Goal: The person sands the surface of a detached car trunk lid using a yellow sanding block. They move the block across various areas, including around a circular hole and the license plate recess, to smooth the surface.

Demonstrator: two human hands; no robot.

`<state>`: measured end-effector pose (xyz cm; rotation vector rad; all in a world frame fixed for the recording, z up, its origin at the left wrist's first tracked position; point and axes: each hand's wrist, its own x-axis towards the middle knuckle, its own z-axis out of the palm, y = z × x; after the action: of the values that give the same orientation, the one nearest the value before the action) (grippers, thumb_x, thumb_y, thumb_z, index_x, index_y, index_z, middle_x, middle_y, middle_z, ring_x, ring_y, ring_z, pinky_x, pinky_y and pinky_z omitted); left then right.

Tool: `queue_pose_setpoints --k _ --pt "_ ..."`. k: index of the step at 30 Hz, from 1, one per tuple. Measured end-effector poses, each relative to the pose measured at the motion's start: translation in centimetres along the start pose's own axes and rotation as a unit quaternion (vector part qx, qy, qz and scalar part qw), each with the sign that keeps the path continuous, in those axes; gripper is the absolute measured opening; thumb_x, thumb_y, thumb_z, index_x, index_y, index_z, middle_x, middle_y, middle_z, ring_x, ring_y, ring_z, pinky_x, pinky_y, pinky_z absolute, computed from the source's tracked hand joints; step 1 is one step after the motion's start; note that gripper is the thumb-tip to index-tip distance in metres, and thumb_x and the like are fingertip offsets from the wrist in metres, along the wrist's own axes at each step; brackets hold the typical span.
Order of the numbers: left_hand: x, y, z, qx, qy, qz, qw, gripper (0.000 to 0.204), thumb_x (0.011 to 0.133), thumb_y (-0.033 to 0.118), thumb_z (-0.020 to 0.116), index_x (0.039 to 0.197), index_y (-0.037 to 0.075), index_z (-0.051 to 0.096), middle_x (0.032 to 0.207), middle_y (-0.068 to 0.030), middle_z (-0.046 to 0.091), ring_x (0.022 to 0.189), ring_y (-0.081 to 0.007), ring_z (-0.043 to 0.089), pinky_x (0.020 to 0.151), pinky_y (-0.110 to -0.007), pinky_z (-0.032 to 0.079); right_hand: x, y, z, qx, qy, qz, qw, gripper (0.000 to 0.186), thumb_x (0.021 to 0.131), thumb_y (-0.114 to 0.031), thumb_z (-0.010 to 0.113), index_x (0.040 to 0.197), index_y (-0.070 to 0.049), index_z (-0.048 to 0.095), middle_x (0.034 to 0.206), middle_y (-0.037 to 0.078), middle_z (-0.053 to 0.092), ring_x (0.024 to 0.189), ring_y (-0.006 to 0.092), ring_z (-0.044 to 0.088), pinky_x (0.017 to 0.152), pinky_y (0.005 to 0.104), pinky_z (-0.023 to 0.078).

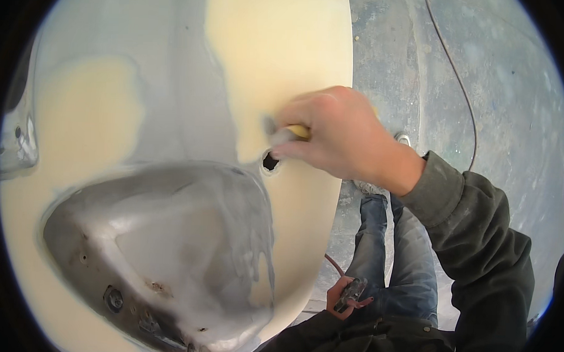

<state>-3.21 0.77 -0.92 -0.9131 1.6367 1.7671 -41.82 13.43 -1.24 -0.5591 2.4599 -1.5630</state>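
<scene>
My right hand (336, 128) is closed in a pinch over the curved body panel (286, 58), just above a small round hole (271, 161). Between its fingers is a small yellow-and-grey piece that looks like folded sandpaper (300, 131), smeared by motion. Its fingertips are at the panel's surface. Bare patches of grey and pale yellow cover the panel. Low by my waist, my left hand (338, 297) is wrapped round a small grey metal tool (354, 290) with reddish parts. A reddish hose (333, 263) runs up beside that hand; where it joins is hidden.
A deep grey recess (187, 235) with bolts and small holes lies in the panel at lower left. The panel's rounded edge runs down beside my legs (409, 261). A thin dark hose (457, 80) trails over the grey floor (514, 109) at right.
</scene>
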Motion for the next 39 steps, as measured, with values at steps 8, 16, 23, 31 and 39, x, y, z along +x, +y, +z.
queue_pose_setpoints --k 8,16,23,31,39 --pt "0.0 1.7 0.1 0.043 0.020 0.001 0.999 0.016 0.091 0.004 0.076 0.092 0.003 0.060 0.078 -0.0024 0.061 0.072 -0.0074 0.055 0.068 -0.025 0.046 -2.9 -1.3 3.0 0.188 0.061 0.234 0.952 0.025 0.079 -0.030 0.079 0.085 -0.006 0.075 0.076 0.015 0.071 0.071 0.0341 0.068 0.067 0.0415 0.053" --pt "0.4 1.5 0.4 0.064 -0.002 0.039 0.997 0.018 0.091 0.006 0.077 0.092 0.003 0.060 0.078 -0.0017 0.061 0.071 -0.0075 0.052 0.067 -0.026 0.046 -4.3 -1.7 5.3 0.425 0.035 0.342 0.837 0.025 0.081 -0.024 0.079 0.092 -0.001 0.077 0.079 0.009 0.075 0.074 0.0167 0.070 0.070 0.0328 0.054" --pt "0.3 2.7 0.5 0.015 -0.002 -0.008 1.000 0.017 0.093 0.007 0.075 0.095 0.001 0.058 0.081 -0.0022 0.060 0.073 -0.0075 0.053 0.072 -0.023 0.047 -3.4 -2.1 3.4 0.040 0.177 0.130 0.975 0.024 0.079 -0.022 0.080 0.081 0.000 0.072 0.065 0.016 0.060 0.058 0.0186 0.061 0.058 0.0322 0.046" --pt "0.8 0.9 0.6 -0.014 -0.033 -0.014 0.999 0.015 0.093 0.004 0.073 0.095 0.001 0.058 0.081 -0.0023 0.060 0.074 -0.0086 0.054 0.073 -0.024 0.048 -5.4 -2.6 5.2 0.387 0.018 0.293 0.874 0.024 0.079 -0.027 0.079 0.090 -0.006 0.076 0.074 0.012 0.069 0.064 0.0260 0.066 0.066 0.0327 0.053" --pt "1.3 3.0 1.6 0.021 -0.003 0.022 1.000 0.016 0.093 0.003 0.073 0.093 0.001 0.058 0.078 -0.0025 0.059 0.072 -0.0084 0.054 0.069 -0.025 0.047 -7.5 -1.0 3.9 -0.160 0.054 -0.049 0.984 0.070 0.086 -0.023 0.074 0.151 -0.020 0.050 0.069 0.000 0.046 0.061 0.0169 0.053 0.053 0.0328 0.045"
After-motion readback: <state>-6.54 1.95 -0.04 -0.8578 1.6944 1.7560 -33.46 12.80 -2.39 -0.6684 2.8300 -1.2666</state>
